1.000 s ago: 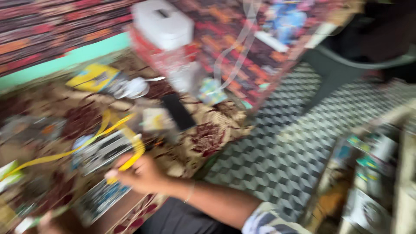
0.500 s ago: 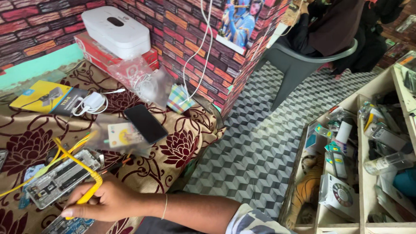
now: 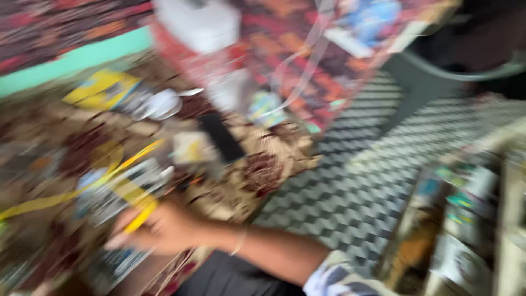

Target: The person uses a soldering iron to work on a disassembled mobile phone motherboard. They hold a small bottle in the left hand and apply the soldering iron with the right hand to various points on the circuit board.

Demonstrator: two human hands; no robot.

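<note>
The picture is badly blurred. My right hand (image 3: pixel 159 227) reaches left across a brown flowered cloth (image 3: pixel 263 170) and its fingers are closed on a yellow strip (image 3: pixel 139 211). The strip runs around a flat grey device (image 3: pixel 118 186) lying on the cloth, and a long yellow band (image 3: pixel 38 204) trails off to the left. A black phone (image 3: pixel 220 137) lies further back next to a pale packet (image 3: pixel 189 147). My left hand is not visible.
A white box (image 3: pixel 200 22) sits on a red one by the brick-patterned wall. A yellow packet (image 3: pixel 101 87) and a white round item (image 3: pixel 161 104) lie behind. Checkered floor (image 3: pixel 350 186), a grey chair (image 3: pixel 455 63) and a shelf of small boxes (image 3: pixel 466 219) are at right.
The view has swung and blurred, and things have shifted in the picture. My right hand stays closed on the yellow strip by the grey device.
</note>
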